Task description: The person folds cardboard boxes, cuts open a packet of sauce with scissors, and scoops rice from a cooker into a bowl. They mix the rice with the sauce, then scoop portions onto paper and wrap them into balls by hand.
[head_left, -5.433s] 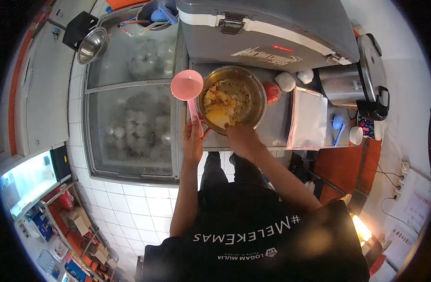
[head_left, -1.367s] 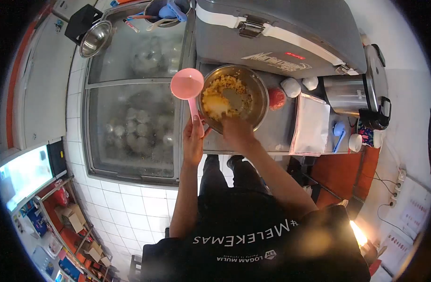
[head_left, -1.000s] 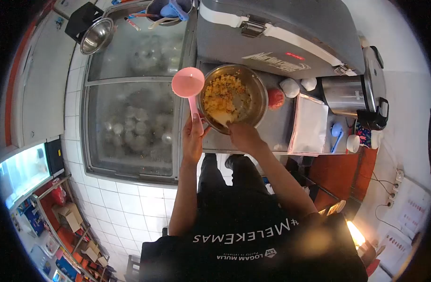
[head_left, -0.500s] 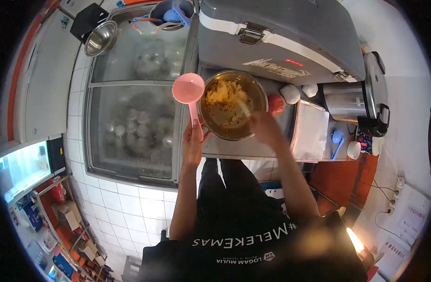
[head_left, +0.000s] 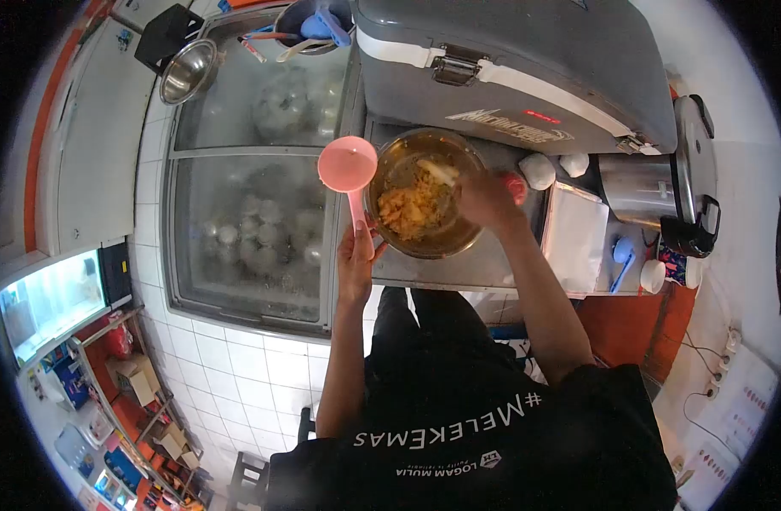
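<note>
My left hand (head_left: 357, 251) is closed round the handle of a pink ladle (head_left: 348, 164), whose round cup hangs just left of a metal bowl (head_left: 459, 238). Its fingers also reach the bowl's left rim. Inside the bowl lies an orange-yellow food mixture (head_left: 409, 209). Over the bowl's right side, my right hand (head_left: 486, 201) is closed on a pale utensil (head_left: 439, 171) that dips into the bowl; the hand is slightly blurred and its grip is partly hidden.
Behind the bowl stands a large grey cooler box (head_left: 518, 72). To the right are white wrapped balls (head_left: 538, 171), a stack of sheets (head_left: 574, 238), a blue spoon (head_left: 624, 251) and a steel cooker (head_left: 633, 189). A glass-topped freezer (head_left: 247, 247) is on the left.
My right hand has moved up, and the utensil's end is now nearer the bowl's back. The mixture has shifted toward the bowl's front left. The whole view has moved slightly.
</note>
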{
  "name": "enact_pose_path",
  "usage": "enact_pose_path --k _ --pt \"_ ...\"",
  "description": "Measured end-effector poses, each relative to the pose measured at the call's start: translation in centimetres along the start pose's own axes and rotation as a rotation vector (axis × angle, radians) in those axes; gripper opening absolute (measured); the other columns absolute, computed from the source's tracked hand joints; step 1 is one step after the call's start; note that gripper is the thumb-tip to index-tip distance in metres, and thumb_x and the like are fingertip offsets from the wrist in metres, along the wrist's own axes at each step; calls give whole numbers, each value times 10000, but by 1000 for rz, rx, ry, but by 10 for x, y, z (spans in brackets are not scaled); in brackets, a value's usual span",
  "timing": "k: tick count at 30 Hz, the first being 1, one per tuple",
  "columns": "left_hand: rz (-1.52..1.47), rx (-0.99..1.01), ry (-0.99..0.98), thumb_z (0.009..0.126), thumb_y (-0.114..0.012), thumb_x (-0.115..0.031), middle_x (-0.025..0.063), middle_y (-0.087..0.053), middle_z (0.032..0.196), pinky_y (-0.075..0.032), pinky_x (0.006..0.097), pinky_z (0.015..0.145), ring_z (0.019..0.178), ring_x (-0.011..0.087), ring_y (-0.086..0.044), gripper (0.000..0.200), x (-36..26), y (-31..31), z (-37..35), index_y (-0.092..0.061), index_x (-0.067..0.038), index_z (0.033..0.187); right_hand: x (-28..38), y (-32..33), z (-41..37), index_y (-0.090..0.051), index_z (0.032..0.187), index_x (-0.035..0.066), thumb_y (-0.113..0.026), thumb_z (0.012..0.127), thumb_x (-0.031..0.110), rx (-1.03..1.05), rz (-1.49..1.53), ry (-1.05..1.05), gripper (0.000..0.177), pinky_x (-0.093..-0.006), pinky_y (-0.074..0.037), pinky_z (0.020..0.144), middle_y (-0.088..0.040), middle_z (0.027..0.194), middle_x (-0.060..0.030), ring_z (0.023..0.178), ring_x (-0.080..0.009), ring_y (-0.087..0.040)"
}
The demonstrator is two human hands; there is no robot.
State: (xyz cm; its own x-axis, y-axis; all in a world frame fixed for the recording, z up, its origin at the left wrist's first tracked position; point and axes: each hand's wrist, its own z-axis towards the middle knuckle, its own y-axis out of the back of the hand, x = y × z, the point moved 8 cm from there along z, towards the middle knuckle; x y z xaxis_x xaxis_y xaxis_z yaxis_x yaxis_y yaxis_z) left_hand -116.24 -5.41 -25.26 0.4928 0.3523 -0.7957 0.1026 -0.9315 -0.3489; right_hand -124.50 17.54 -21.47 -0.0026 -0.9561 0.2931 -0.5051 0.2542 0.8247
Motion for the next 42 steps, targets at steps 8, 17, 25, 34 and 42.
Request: enact_pose_path --k 8,17,25,34,42 --pt "-5 11 9 998 -495 -570 132 -558 1309 -446 487 1052 1249 271 -536 621 0 -4 -2 -531 -58 1348 51 2 -36 -698 931 -46 -541 885 99 -17 -109 164 219 -522 -520 913 -703 899 -242 945 -356 -699" --pt "34 -5 -9 1021 -489 -527 66 -568 1254 -478 432 1006 1226 193 -531 551 9 1 -1 -538 -68 1323 25 -56 -50 -686 830 -30 -575 858 97 -168 -244 345 170 -497 -568 707 -689 833 -226 792 -381 -703" --pt "165 -17 9 995 -523 -560 95 -581 1226 -488 441 996 1184 202 -557 610 -1 -3 -5 -552 -46 1321 -91 -32 -29 -680 855 4 -542 922 215 188 -128 56 261 -453 -551 678 -688 776 -195 696 -330 -691" --pt "183 -8 -5 1013 -517 -523 48 -590 1108 -518 405 949 1077 164 -581 533 6 -7 -4 -593 -30 1202 31 -64 -64 -633 997 -63 -528 919 149 -287 409 40 249 -512 -509 772 -673 884 -265 858 -408 -673" --pt "157 21 15 1017 -489 -531 75 -602 1233 -498 444 996 1157 206 -578 522 13 -7 2 -579 -79 1261 54 -75 -65 -626 1081 -89 -554 875 110 -210 197 57 295 -498 -567 763 -684 942 -268 849 -411 -699"
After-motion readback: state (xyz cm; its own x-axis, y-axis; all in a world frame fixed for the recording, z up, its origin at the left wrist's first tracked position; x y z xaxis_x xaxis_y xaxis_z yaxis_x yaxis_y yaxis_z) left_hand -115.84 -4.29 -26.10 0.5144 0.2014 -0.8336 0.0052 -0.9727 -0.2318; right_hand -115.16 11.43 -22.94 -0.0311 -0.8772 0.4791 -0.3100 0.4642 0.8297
